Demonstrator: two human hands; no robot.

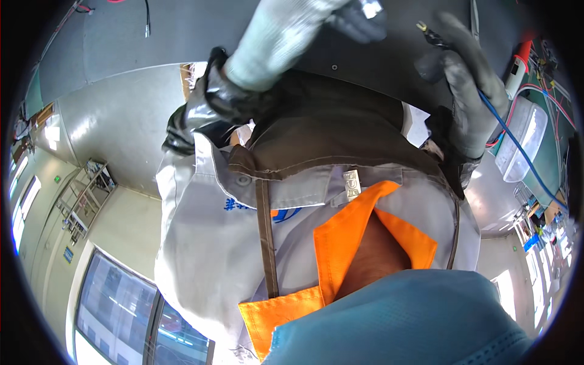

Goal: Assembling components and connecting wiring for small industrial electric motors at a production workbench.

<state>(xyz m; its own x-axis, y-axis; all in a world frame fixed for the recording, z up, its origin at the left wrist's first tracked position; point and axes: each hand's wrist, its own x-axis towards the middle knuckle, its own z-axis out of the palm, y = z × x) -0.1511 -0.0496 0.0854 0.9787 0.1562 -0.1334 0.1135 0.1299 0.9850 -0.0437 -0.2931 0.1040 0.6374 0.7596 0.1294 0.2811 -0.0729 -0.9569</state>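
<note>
My right hand (471, 85), in a grey glove, is closed around a blue wire (514, 137). The wire's end shows a brass-coloured fork terminal (421, 27) with a black sleeve or tape (435, 39) behind it. From the back of the hand the wire runs down to the right. My left hand (359, 19), in a grey-coated glove, is partly cut off by the upper edge. Its fingers are curled beside a small shiny piece (371, 8), which is too blurred to name. The two hands are apart above a dark grey panel (377, 67).
A thin lead (147, 24) with a metal tip lies on the panel at the far left. On the right are a red-and-white tool-like object (520, 61), a white translucent oblong case (522, 143) and red and grey wires (556, 100). A screw (334, 67) sits in the panel.
</note>
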